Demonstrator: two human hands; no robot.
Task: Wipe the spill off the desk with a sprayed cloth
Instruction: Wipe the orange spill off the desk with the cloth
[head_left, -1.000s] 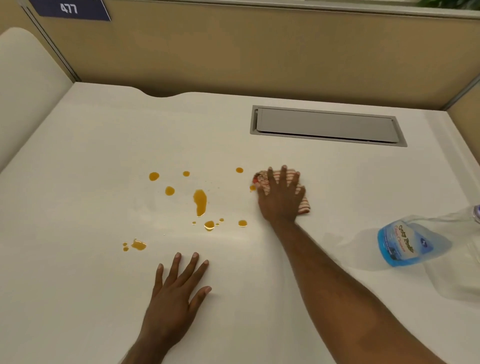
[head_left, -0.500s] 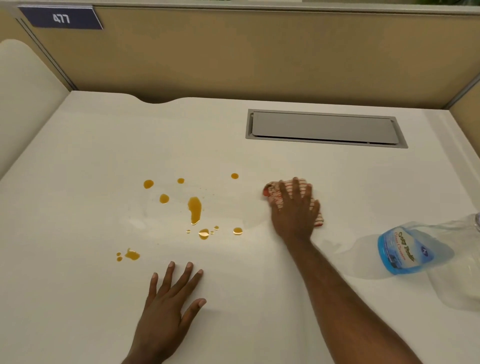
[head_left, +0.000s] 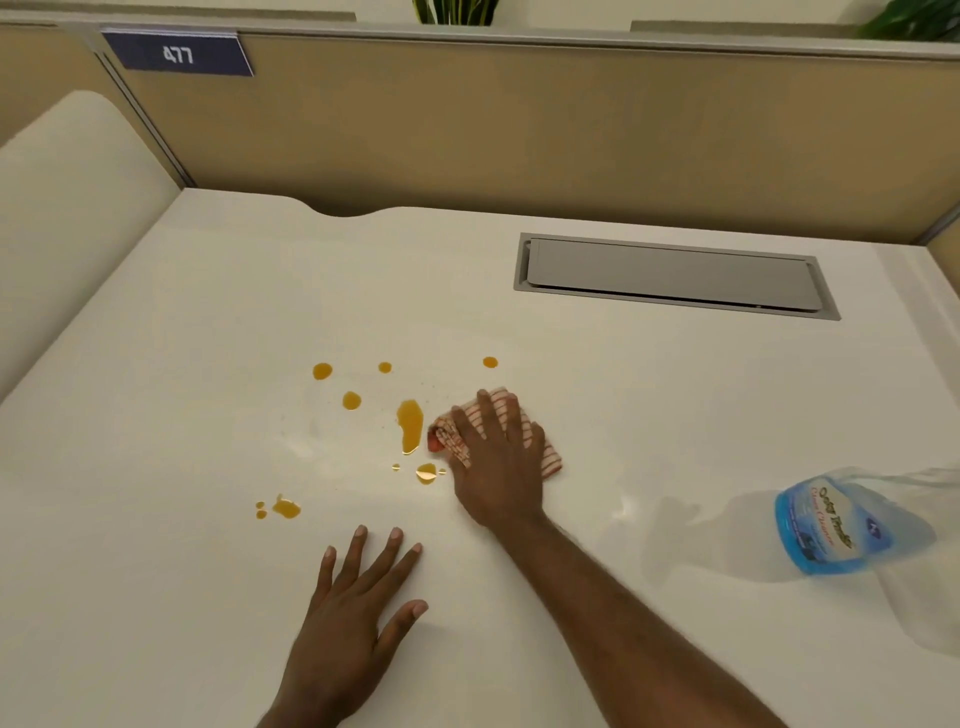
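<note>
cloth (head_left: 540, 441): soft, light, bunches easily; best pinned flat from the top.
right hand (head_left: 496, 467): fingers spread, pressing cloth, not clenched.
left hand (head_left: 343, 623): flat, empty.
spill (head_left: 409, 432): wet, smears.

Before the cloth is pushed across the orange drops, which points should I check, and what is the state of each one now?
1. Right hand flat on the cloth: ok.
2. Cloth beside the largest drop: ok, edge almost touches it.
3. Left hand away from the drops: ok, flat on the desk.
4. Spray bottle out of the wiping path: ok, lying far right.
5. Cloth wet enough: cannot tell.
6. Spill gone: not ok, many drops remain.
</note>
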